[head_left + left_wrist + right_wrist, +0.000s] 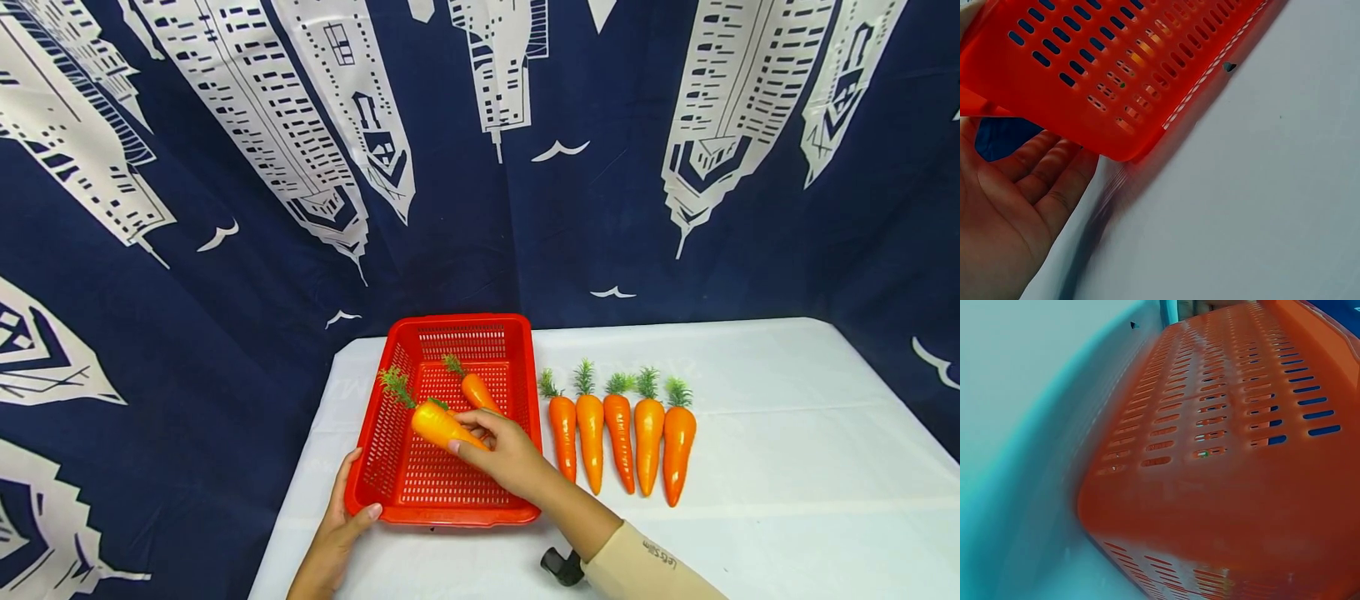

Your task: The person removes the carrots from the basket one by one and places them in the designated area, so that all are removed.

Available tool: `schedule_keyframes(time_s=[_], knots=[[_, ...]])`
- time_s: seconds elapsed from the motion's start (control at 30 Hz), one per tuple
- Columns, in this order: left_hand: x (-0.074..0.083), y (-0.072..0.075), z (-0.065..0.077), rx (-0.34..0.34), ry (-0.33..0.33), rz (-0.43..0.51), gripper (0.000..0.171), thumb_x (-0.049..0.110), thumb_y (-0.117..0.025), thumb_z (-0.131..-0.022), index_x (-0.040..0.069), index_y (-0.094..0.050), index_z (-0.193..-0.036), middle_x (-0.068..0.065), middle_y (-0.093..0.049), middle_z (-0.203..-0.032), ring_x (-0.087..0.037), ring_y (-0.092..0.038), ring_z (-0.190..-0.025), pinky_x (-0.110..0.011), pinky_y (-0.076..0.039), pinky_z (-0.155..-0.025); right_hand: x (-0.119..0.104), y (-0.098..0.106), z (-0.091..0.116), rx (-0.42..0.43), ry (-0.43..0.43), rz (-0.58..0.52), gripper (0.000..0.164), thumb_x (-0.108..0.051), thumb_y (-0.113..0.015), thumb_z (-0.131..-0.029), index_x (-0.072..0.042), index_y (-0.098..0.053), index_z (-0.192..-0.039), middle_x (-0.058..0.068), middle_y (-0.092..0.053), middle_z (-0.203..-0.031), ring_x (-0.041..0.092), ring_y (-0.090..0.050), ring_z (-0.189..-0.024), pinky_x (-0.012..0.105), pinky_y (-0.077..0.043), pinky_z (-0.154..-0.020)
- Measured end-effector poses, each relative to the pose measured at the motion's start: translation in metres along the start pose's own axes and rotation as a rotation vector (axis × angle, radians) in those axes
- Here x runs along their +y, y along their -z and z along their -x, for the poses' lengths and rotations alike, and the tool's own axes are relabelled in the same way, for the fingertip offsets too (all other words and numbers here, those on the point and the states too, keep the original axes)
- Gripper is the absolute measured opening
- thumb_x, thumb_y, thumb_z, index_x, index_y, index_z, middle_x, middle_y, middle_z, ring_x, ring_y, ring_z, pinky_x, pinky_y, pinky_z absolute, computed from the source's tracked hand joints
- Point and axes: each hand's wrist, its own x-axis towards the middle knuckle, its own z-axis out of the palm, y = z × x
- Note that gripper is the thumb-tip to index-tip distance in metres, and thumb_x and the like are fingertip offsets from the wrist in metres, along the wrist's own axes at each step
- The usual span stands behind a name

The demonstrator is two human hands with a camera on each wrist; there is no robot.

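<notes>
My right hand (506,457) pinches a yellow-orange toy carrot (437,423) between thumb and fingers, over the inside of a red plastic basket (535,400). The carrot's leafy green top points to the back left. Inside the basket lies another orange carrot (477,390), its tip hidden by the right hand. A bit of green shows just behind the held carrot. At the basket's front left corner my left hand (337,525) grips the rim, thumb on top and fingers along the outer side. The left wrist view shows that palm (1010,212) beneath the slotted wall.
Right of the basket, several carrots (619,442) lie side by side on the white table (787,450), tops toward the back. A small black object (561,567) sits by the right forearm. A dark blue cloth (600,217) with white buildings hangs behind.
</notes>
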Motion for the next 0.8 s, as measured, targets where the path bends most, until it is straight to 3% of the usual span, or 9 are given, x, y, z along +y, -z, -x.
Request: schedule_keyframes(time_s=[0.3, 0.8], knots=[[0.0025, -0.0008, 0.0002, -0.007, -0.007, 0.005, 0.085, 0.004, -0.060, -0.095, 0.032, -0.014, -0.161, -0.003, -0.016, -0.162, 0.003, -0.040, -0.133, -0.011, -0.037, -0.103, 0.0015, 0.0041, -0.0004, 0.026, -0.009, -0.076, 0.039, -0.030, -0.071, -0.095, -0.017, -0.065, -0.131, 0.006, -0.068, -0.114, 0.016, -0.061, -0.101, 0.022, -0.053, -0.082], [0.0027, -0.0004, 0.0004, -0.012, -0.003, -0.003, 0.085, 0.005, -0.060, -0.095, 0.033, -0.014, -0.161, -0.003, -0.013, -0.163, 0.003, -0.038, -0.134, -0.011, -0.037, -0.102, 0.0018, 0.0080, 0.0007, 0.109, -0.057, -0.193, 0.039, -0.027, -0.071, -0.095, -0.014, -0.064, -0.131, 0.011, -0.066, -0.116, 0.018, -0.062, -0.100, 0.020, -0.053, -0.082]])
